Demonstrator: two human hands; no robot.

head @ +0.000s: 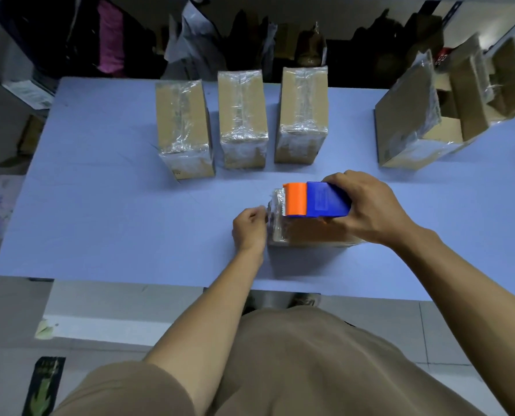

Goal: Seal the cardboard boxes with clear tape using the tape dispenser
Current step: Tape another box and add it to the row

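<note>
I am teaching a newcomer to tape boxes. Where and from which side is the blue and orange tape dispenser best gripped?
Probably by the blue body of the blue and orange tape dispenser, from above and from the right, as the right hand grips it. The orange cutter end points left over the small cardboard box, so that end must stay free where the left hand pinches the clear tape.

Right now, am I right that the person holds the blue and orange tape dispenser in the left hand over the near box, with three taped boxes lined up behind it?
Not quite: the head view shows the tape dispenser gripped in the right hand. The left hand pinches the tape at the end of the near box. The three taped boxes do stand behind it.
</note>
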